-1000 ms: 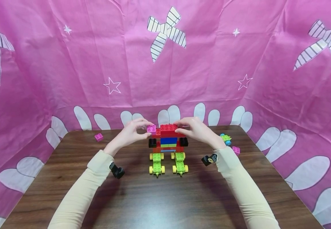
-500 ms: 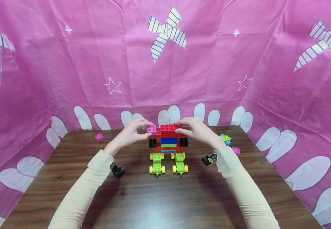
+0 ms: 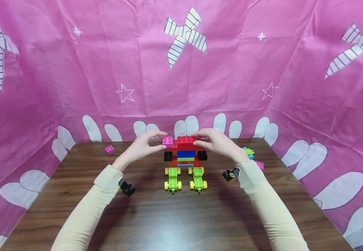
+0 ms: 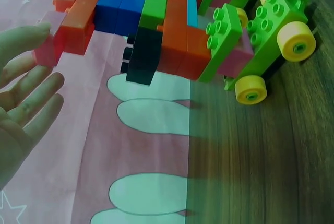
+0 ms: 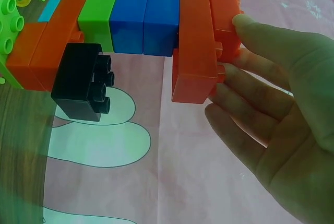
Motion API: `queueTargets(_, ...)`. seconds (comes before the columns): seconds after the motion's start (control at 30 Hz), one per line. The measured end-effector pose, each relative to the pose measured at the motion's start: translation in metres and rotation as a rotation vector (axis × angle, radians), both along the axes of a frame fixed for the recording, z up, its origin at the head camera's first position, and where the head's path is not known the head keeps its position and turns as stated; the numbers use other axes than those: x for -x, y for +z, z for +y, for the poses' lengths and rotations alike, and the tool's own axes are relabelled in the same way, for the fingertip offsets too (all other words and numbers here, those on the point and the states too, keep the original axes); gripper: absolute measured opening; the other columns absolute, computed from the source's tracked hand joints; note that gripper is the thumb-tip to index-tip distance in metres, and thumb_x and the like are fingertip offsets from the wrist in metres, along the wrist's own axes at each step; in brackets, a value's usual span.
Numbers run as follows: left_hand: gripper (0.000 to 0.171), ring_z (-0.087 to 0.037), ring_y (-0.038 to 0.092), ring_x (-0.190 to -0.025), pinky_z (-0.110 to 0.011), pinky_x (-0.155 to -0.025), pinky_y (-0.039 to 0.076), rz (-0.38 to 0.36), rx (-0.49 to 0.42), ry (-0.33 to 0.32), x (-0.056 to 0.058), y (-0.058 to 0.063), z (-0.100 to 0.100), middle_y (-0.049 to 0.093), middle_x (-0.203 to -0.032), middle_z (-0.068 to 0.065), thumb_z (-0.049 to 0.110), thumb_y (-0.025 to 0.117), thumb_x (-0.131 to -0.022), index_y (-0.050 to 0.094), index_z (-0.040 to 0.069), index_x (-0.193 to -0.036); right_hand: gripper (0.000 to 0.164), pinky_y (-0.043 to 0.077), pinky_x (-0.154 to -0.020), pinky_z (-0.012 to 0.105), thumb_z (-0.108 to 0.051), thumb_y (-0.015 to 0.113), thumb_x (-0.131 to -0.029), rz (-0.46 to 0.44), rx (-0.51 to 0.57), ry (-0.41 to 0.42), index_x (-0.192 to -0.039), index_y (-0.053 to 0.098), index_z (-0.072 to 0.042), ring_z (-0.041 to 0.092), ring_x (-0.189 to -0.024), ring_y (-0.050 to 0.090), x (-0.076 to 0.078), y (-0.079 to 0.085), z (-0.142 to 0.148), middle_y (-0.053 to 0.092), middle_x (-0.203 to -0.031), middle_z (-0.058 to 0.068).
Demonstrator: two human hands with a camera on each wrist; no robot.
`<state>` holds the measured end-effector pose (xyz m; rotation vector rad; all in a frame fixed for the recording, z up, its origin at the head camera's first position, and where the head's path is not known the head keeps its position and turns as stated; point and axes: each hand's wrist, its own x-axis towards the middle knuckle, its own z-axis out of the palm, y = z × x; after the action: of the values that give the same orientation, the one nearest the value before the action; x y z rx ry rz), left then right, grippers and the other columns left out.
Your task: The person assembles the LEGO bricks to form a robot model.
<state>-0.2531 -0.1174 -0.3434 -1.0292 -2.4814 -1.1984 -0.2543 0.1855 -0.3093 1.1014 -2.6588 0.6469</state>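
Note:
A toy-brick figure stands upright mid-table. A pink building brick [image 3: 167, 141] sits on the left end of its red top row. My left hand [image 3: 140, 148] is around this brick with relaxed fingers; in the left wrist view the thumb lies over the pink brick [image 4: 48, 44]. The far fingertips appear slightly off it in the head view. On the other side, my right hand [image 3: 216, 143] pinches the upper red building brick [image 3: 185, 140] by its right end. The right wrist view has the thumb on the red brick [image 5: 225, 18], other fingers behind and below.
Black bricks [image 3: 168, 156] jut from both sides of the figure, above green wheeled bases [image 3: 172, 179]. A loose pink brick [image 3: 109, 149] lies back left. Another pink brick [image 3: 260, 165] and a small wheeled piece [image 3: 248, 152] lie right. Pink cloth [image 3: 225, 87] surrounds the table.
My left fingertips have eased slightly back from the pink brick, which stays on the figure. The right hand keeps its pinch. The head view has shifted a little.

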Motion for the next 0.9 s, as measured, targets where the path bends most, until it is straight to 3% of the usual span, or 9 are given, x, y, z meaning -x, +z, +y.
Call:
queueTargets(0.33, 0.049, -0.019, 0.061, -0.105, -0.041, -0.098, 0.047, -0.038, -0.002, 0.102, -0.004, -0.008, -0.036, 0.065, -0.112, -0.003, 0.032, 0.073, -0.08, 0.058, 0.017, -0.125, 0.036, 0.055, -0.087, 0.034, -0.032, 0.066, -0.086, 0.005, -0.002, 0.006, -0.118, 0.065, -0.015, 0.014, -0.098, 0.067, 0.0, 0.001, 0.001, 0.07, -0.108, 0.0)
queueTargets(0.53, 0.045, -0.021, 0.062, -0.101, -0.037, -0.096, 0.049, -0.057, -0.021, 0.16, -0.008, -0.016, -0.068, 0.066, -0.109, -0.009, 0.022, 0.073, -0.082, 0.059, 0.009, -0.123, 0.036, 0.055, -0.088, 0.035, -0.032, 0.066, -0.086, 0.0, -0.003, 0.008, -0.117, 0.065, -0.015, 0.014, -0.098, 0.067, 0.001, 0.0, -0.003, 0.071, -0.108, 0.0)
queueTargets(0.77, 0.043, -0.025, 0.064, -0.102, -0.041, -0.088, 0.051, -0.057, 0.051, 0.332, 0.005, -0.031, -0.112, 0.068, -0.111, -0.01, 0.031, 0.07, -0.084, 0.061, 0.011, -0.121, 0.035, 0.055, -0.087, 0.034, -0.032, 0.065, -0.087, -0.002, -0.012, 0.0, -0.119, 0.065, -0.016, 0.013, -0.099, 0.066, 0.0, 0.0, -0.004, 0.07, -0.109, -0.001)
queueTargets(0.9, 0.045, -0.028, 0.063, -0.105, -0.041, -0.087, 0.049, -0.066, 0.081, 0.371, 0.012, -0.039, -0.128, 0.066, -0.115, -0.014, 0.032, 0.068, -0.085, 0.059, 0.009, -0.123, 0.035, 0.055, -0.087, 0.034, -0.032, 0.066, -0.087, 0.021, -0.019, -0.005, -0.118, 0.065, -0.015, 0.013, -0.099, 0.066, -0.002, 0.001, -0.002, 0.07, -0.109, 0.0)
